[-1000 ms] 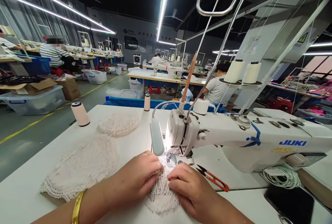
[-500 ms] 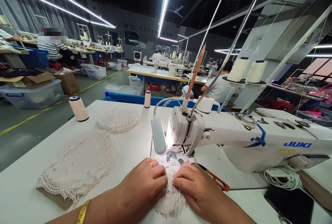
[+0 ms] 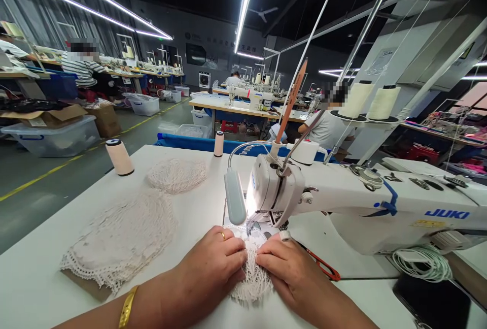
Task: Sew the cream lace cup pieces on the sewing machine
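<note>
Below the needle area of a white sewing machine (image 3: 327, 187) lies a piece of cream lace (image 3: 253, 281). My left hand (image 3: 216, 263) grips its left side, fingers bent, with a gold ring on one finger. On the lace's right side, my right hand (image 3: 287, 268) holds it with thumb and fingers pressed together. The far edge of the lace reaches the presser foot, under the lit lamp (image 3: 235, 197); the needle itself cannot be made out. A large lace stack (image 3: 122, 237) and a smaller lace pile (image 3: 177, 174) rest on the table to the left.
Two thread cones, one at the left edge (image 3: 119, 157) and one at the back (image 3: 218, 144), stand on the table. Orange-handled snips (image 3: 323, 264) lie right of my right hand, near a coiled cable (image 3: 422, 263) and a black phone-like slab (image 3: 431, 301). Other people sit at machines beyond.
The whole view has shifted slightly, so the table and machine appear a little further right. Both hands keep their hold, and the lace's near end sits slightly closer to the machine.
</note>
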{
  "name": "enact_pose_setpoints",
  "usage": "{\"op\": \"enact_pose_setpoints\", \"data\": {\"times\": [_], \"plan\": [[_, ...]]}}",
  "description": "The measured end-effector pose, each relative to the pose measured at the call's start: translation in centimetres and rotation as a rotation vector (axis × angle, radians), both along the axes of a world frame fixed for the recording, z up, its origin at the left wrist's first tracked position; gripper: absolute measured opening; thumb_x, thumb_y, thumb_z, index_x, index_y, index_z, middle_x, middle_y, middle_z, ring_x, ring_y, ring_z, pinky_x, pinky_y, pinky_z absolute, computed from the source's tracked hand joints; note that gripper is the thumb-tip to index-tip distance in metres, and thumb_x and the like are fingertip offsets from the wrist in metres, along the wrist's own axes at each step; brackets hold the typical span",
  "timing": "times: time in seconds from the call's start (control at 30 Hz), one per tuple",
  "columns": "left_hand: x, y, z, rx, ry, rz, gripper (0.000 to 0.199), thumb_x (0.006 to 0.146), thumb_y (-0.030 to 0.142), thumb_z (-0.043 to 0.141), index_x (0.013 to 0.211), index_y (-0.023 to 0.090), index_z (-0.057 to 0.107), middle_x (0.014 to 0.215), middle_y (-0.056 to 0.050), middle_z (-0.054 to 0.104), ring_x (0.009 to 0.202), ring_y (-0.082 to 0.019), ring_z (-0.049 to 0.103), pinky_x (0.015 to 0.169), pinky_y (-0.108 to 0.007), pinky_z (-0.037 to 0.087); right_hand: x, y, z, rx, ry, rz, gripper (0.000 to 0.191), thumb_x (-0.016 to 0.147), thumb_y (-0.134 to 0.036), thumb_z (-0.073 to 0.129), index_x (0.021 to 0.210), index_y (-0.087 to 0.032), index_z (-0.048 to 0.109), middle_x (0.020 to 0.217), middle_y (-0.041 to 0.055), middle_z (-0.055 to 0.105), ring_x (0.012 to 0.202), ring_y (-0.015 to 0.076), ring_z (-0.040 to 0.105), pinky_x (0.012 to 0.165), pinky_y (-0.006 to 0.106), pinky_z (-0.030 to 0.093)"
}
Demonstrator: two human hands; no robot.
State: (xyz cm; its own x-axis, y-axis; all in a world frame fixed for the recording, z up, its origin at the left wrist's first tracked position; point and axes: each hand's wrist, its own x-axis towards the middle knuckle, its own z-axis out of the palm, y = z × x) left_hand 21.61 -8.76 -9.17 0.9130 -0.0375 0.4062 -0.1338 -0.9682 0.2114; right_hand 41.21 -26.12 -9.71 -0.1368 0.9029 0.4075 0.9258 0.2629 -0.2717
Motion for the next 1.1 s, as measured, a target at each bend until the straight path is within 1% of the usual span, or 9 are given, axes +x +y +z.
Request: {"op": "enact_pose_setpoints", "data": {"times": [0.23,0.33,0.4,0.5,0.6,0.7,0.83,0.93,1.1], "plan": [[0.9,0.8,0.1,0.042,0.022,0.052,0.009,0.100,0.012,0.064,0.099,0.021,0.063,0.099,-0.002,0.073,0.087,-0.023,0.063,0.076,-0.039,0.043,0.1,0.7,-0.1,-0.016,0.007,-0.039,0.038,0.096,0.004,0.052,0.115,-0.025,0.069,0.114,0.0039,0.077,0.095,0.0241,0.065,0.084,0.038,0.055],[1.0,1.0,0.4,0.048,0.046,0.066,0.012,0.101,0.011,0.060,0.095,0.022,0.062,0.099,-0.003,0.071,0.087,-0.023,0.063,0.076,-0.038,0.043,0.0,0.7,0.0,0.002,-0.015,-0.068,0.043,0.093,0.006,0.051,0.116,-0.025,0.069,0.117,0.0056,0.077,0.098,0.0253,0.067,0.085,0.039,0.056],[0.7,0.9,0.8,0.030,0.023,0.032,0.015,0.099,0.008,0.059,0.099,0.022,0.063,0.104,-0.005,0.072,0.091,-0.024,0.064,0.081,-0.039,0.046,0.0,0.5,0.0,0.048,-0.027,-0.069,0.044,0.092,0.005,0.051,0.119,-0.025,0.069,0.120,0.0063,0.078,0.100,0.0260,0.067,0.087,0.040,0.056],[-0.3,0.1,1.4,-0.024,0.003,-0.090,0.024,0.092,0.004,0.063,0.105,0.023,0.065,0.111,-0.005,0.073,0.099,-0.025,0.064,0.091,-0.040,0.048,-0.1,0.0,0.3,0.082,-0.018,0.007,0.040,0.096,0.002,0.052,0.121,-0.025,0.069,0.118,0.0057,0.078,0.099,0.0250,0.065,0.086,0.039,0.054],[-1.0,-0.6,1.8,-0.067,0.060,-0.169,0.022,0.091,0.003,0.063,0.099,0.024,0.063,0.100,-0.002,0.074,0.091,-0.022,0.065,0.091,-0.040,0.047,-0.3,-0.3,0.8,0.016,0.004,0.083,0.035,0.100,-0.001,0.052,0.120,-0.025,0.068,0.112,0.0043,0.077,0.098,0.0236,0.063,0.083,0.037,0.052],[-1.2,-0.9,2.0,-0.081,0.095,-0.180,0.019,0.095,0.004,0.059,0.095,0.023,0.061,0.098,-0.002,0.075,0.089,-0.021,0.066,0.091,-0.041,0.046,-0.4,-0.3,1.1,-0.036,0.006,0.087,0.032,0.102,-0.002,0.051,0.118,-0.025,0.067,0.112,0.0036,0.076,0.098,0.0232,0.062,0.083,0.037,0.050],[-1.0,-0.6,1.9,-0.060,0.099,-0.169,0.019,0.097,0.005,0.057,0.097,0.022,0.063,0.097,-0.002,0.075,0.087,-0.022,0.066,0.089,-0.042,0.045,-0.4,-0.2,0.8,-0.017,-0.013,0.062,0.034,0.101,-0.001,0.052,0.121,-0.024,0.067,0.112,0.0037,0.076,0.096,0.0231,0.061,0.081,0.037,0.049],[-0.8,-0.4,1.5,-0.052,0.062,-0.157,0.023,0.094,0.004,0.057,0.104,0.022,0.066,0.098,-0.003,0.075,0.085,-0.022,0.064,0.087,-0.042,0.045,-0.4,-0.1,0.4,0.035,-0.031,0.029,0.038,0.098,0.000,0.052,0.123,-0.024,0.067,0.113,0.0042,0.076,0.093,0.0233,0.062,0.081,0.037,0.050],[-0.4,0.2,1.0,-0.040,0.008,-0.127,0.028,0.092,0.001,0.057,0.107,0.022,0.067,0.102,-0.004,0.075,0.089,-0.023,0.064,0.088,-0.041,0.045,-0.3,0.3,-0.1,0.062,-0.039,-0.023,0.043,0.093,0.004,0.053,0.124,-0.023,0.067,0.119,0.0056,0.077,0.098,0.0251,0.064,0.085,0.037,0.052]]}}
